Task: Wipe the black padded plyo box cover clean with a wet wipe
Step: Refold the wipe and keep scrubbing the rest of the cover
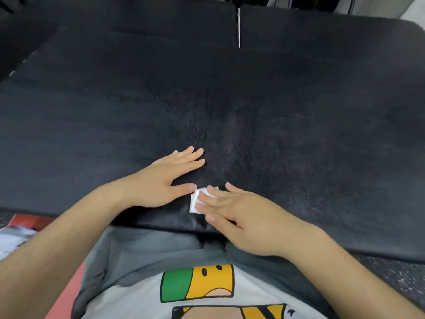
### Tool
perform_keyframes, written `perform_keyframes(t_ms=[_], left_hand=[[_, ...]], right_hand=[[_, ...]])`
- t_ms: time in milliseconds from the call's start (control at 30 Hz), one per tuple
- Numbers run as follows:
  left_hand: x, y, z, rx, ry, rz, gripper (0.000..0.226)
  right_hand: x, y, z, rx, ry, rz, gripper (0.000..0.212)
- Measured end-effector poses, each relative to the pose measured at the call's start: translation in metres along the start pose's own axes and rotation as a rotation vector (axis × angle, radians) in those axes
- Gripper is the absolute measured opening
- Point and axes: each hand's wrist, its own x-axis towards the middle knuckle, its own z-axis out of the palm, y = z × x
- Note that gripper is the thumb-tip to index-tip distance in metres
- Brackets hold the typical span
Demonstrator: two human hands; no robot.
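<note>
Pressing down with straight, slightly spread fingers, the right hand pins a small folded white wet wipe flat against the black padded plyo box cover. No finger curls round the wipe; it lies under the fingertips alone, its left part showing. The wipe sits near the cover's front edge, close to the person's body. The left hand lies palm down on the cover just beside it, fingers straight and holding nothing, its thumb tip at the wipe's upper left corner, touching or nearly so. Ahead of the hands the cover looks grainy and creased, and a pale seam runs down its far part. Below the hands show grey trousers and a white shirt with a green and yellow print. Speckled dark floor shows at the right, and a blurred red and white thing lies at the left edge.
</note>
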Motion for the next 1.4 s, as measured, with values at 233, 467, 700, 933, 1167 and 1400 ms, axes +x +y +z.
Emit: perform_keyframes(t_ms=[233, 467, 700, 933, 1167, 1400], left_hand=[[-0.001, -0.002, 0.001, -0.079, 0.035, 0.0, 0.061], [-0.025, -0.014, -0.02, 0.073, -0.019, -0.079, 0.059], [-0.044, -0.025, -0.018, -0.07, 0.062, -0.109, 0.06], [-0.046, -0.034, -0.025, -0.18, 0.106, -0.126, 0.048], [-0.052, -0.038, -0.027, -0.214, 0.117, -0.087, 0.045], [-0.051, -0.043, -0.026, -0.243, 0.281, -0.14, 0.043]], right_hand=[[-0.034, 0.005, -0.004, -0.082, -0.017, -0.074, 0.053], [-0.013, -0.009, 0.002, -0.081, 0.019, -0.128, 0.044], [0.037, -0.038, 0.014, -0.111, 0.027, -0.172, 0.048], [0.049, -0.046, 0.016, -0.194, 0.041, -0.183, 0.048], [0.034, -0.043, 0.016, -0.222, 0.046, -0.167, 0.047], [0.06, -0.052, 0.016, -0.316, 0.139, -0.036, 0.048]])
